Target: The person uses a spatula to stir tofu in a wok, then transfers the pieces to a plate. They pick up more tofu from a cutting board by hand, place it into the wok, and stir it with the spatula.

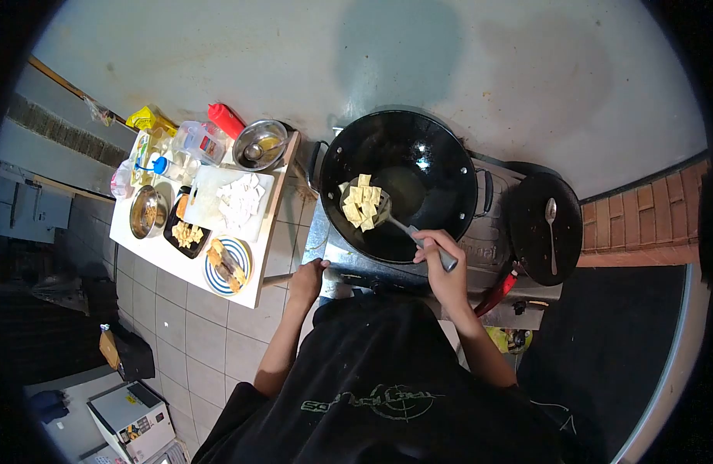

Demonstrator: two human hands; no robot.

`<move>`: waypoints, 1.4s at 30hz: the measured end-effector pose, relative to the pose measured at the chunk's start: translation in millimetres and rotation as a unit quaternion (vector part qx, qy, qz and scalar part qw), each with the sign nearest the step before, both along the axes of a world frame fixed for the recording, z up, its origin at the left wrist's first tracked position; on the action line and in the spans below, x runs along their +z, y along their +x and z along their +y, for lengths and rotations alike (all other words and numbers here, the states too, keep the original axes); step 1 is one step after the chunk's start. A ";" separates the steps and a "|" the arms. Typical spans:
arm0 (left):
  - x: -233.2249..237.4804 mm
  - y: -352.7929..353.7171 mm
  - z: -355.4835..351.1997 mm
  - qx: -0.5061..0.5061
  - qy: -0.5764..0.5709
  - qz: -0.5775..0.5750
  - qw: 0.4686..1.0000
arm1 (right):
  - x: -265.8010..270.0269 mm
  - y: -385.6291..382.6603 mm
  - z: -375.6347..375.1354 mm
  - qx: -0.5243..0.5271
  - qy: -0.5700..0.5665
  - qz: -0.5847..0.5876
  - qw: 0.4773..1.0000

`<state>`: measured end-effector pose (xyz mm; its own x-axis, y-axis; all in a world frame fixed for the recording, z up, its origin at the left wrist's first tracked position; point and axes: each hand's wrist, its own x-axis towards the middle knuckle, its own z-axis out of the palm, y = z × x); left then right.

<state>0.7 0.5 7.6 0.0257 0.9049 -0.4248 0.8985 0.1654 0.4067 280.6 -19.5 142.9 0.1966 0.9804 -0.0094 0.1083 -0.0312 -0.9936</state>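
My right hand is wrapped round the grey handle of a skimmer. On the skimmer's head lies a heap of pale yellow cubes, held over the left side of a big black wok on the stove. Some liquid shows at the wok's bottom. My left hand is closed at the stove's front left corner, its fingertips by the metal edge; whether it grips anything there is too small to tell.
Left, a white table bears a cutting board with white pieces, a striped plate, metal bowls and a red bottle. Right of the wok, a spoon rests on a black pan. A red handle juts forward.
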 end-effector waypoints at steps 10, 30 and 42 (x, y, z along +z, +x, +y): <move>1.7 -0.6 1.2 0.001 0.003 -0.004 1.000 | 4.3 -0.6 -17.3 -0.044 -0.054 0.074 0.995; -16.7 -3.4 -1.8 0.007 0.033 -0.031 0.999 | 13.0 45.9 43.4 -0.135 -0.015 -0.106 0.985; -21.9 -4.7 -2.3 0.003 0.031 -0.015 0.999 | -1.3 20.4 37.4 -0.078 -0.073 -0.019 0.994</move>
<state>-4.1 -1.8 -14.3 0.0325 0.9299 -0.3664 0.8845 0.1439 0.4438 301.0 17.9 141.7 0.3494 0.9267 -0.1381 0.1291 -0.1936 -0.9726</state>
